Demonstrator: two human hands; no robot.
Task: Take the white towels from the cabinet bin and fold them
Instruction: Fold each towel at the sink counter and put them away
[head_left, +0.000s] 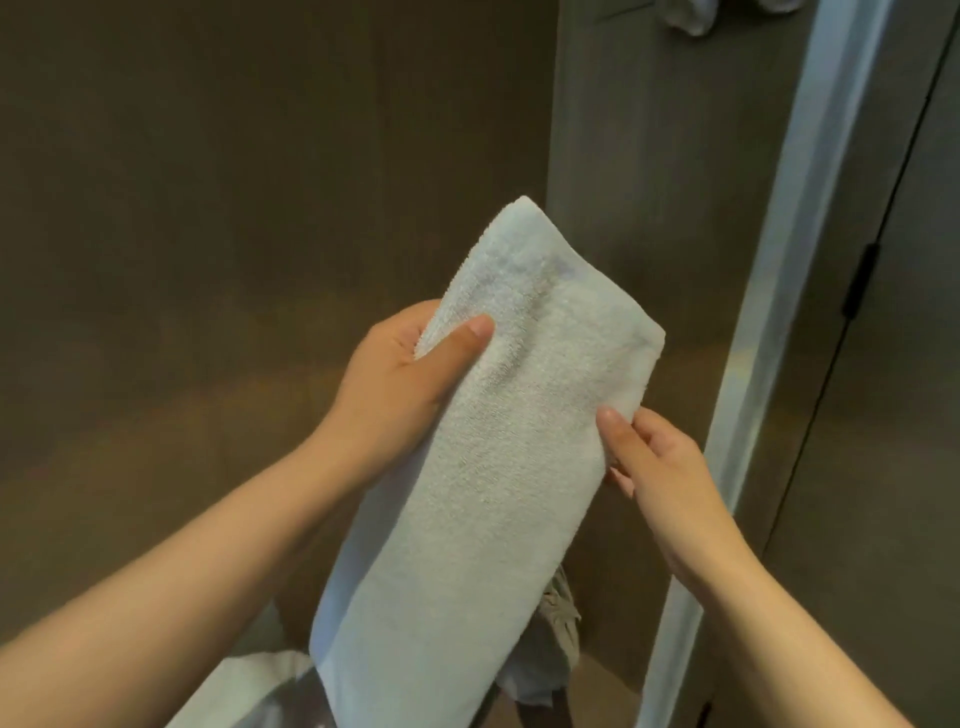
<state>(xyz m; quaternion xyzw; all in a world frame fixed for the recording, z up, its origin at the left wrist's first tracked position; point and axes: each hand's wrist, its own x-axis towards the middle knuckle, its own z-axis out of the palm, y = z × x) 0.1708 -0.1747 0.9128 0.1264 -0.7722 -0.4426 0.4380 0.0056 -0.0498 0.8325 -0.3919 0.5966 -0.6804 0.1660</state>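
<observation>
Dark brown cabinet panels (260, 156) fill the background, with a pale door edge (779, 312) at right. At centre the folded white towel (493, 441) hangs in mid-air: the left grip (405, 374) clasps its left edge, thumb across the front, and the right grip (660, 467) pinches its right edge

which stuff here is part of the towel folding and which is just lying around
In the job: white towel, folded into a long strip; left hand gripping its left edge; right hand pinching its right edge.
Lying about: beige cloth below the towel; white fabric at bottom left; cabinet door.
</observation>
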